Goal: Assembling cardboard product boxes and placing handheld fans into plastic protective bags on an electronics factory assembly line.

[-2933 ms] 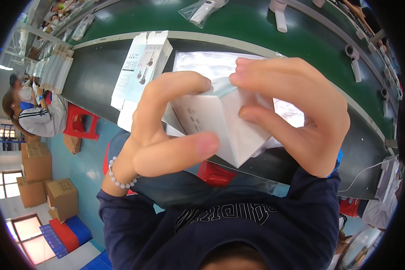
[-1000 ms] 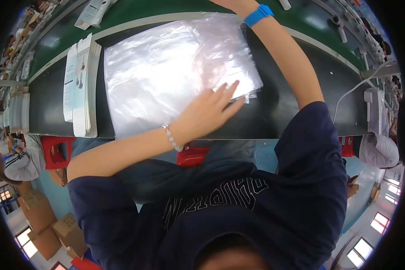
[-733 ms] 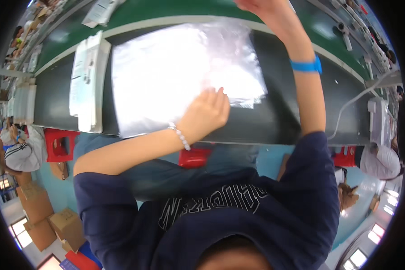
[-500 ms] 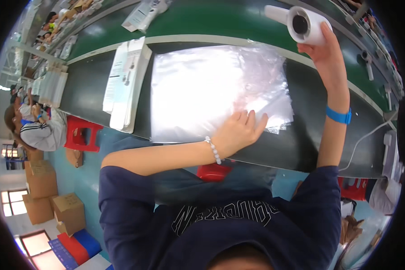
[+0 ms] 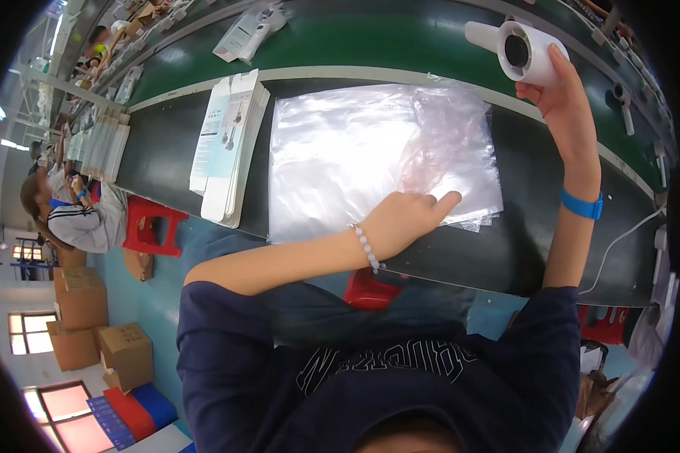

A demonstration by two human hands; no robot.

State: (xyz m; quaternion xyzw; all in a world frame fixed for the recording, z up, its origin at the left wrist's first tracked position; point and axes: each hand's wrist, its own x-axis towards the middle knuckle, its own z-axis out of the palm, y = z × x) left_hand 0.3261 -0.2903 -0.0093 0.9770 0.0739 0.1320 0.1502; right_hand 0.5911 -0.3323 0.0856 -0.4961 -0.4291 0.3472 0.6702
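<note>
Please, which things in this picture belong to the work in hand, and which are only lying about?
Probably in the work:
white handheld device, in the right hand
clear plastic bags, under the left hand
flat printed cartons, left of the bags

Probably only around:
brown cardboard boxes, far left
red stool, beside the co-worker

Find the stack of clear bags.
In the head view, the bag stack lies mid-picture on the black table, right of the flat cartons, with the left hand at its near edge.

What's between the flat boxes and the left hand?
In the head view, a strip of dark table, then shiny plastic bags, right up to the left hand.
</note>
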